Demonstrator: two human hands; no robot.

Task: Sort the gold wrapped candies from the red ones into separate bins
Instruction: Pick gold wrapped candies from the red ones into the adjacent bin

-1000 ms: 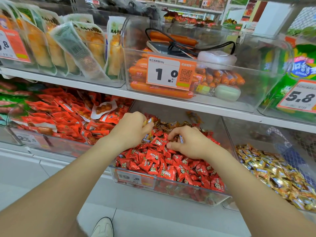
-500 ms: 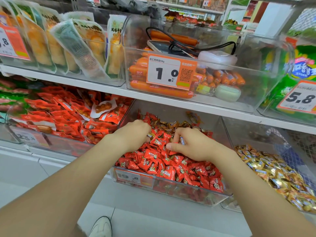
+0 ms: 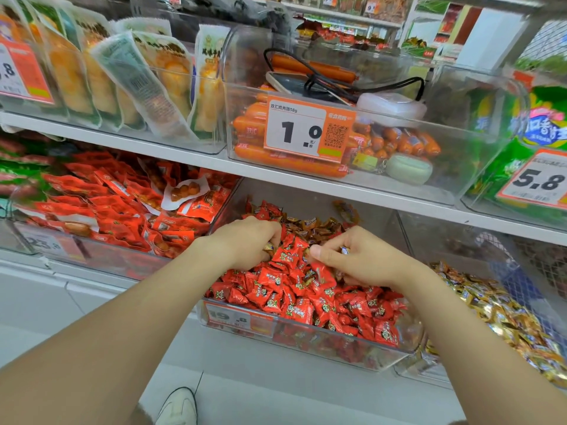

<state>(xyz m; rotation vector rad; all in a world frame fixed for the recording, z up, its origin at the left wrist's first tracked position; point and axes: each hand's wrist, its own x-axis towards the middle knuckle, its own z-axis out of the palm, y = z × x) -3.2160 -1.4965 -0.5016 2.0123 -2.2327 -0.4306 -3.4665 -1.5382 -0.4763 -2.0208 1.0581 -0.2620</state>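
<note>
Red candies (image 3: 294, 299) fill the clear middle bin (image 3: 337, 348), with gold candies (image 3: 491, 308) in the side bin (image 3: 435, 237) on its right. My left hand (image 3: 245, 240) is dug in, curled round a gold piece (image 3: 269, 247) (mostly hidden). My right hand (image 3: 362, 259) pinches a second gold piece (image 3: 345, 250).

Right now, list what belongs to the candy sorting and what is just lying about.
Job: left hand, right hand, red candies, stray gold candies, middle bin, gold-candy bin.
Lying about: sausages, phone, black cable, white case, red snack packs.
</note>
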